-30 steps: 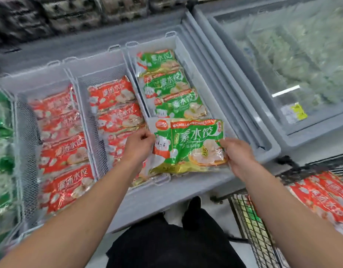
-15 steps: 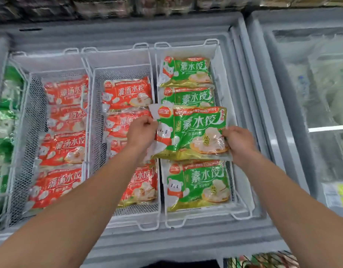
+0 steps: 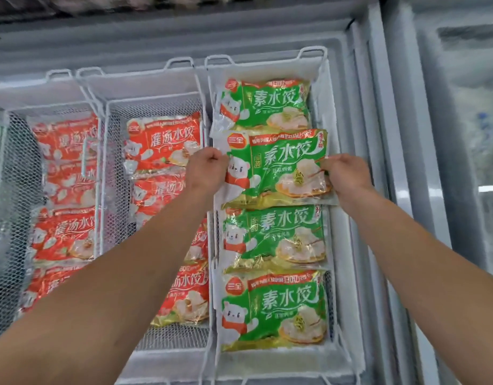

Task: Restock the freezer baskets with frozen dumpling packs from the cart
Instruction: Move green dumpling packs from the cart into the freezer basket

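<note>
- Left hand has its fingers curled round the left short edge of a green dumpling pack, pinching the film near the seam.
- Right hand grips the opposite short edge the same way, fingers bent over the wrapper's right side.
- Held between the two hands, the green dumpling pack sits flat and label-up over the right-hand freezer basket, in the second slot from the back; whether it already rests on a pack beneath cannot be told.
- Handling, as a judgement: the film looks glossy and wrinkled, so probably slick and perhaps frosty; the loose frozen dumplings inside should make the pack moderately heavy and lumpy, sagging in the middle if lifted by one end. Gripping both short edges seems the sound hold; the sealed seams give the firmest purchase.
- Further out, three more green packs lie in the same basket, one behind and two in front of the held one.
- Red packs fill the two baskets to the left.
- Beyond the right basket runs the freezer's grey frame.
</note>
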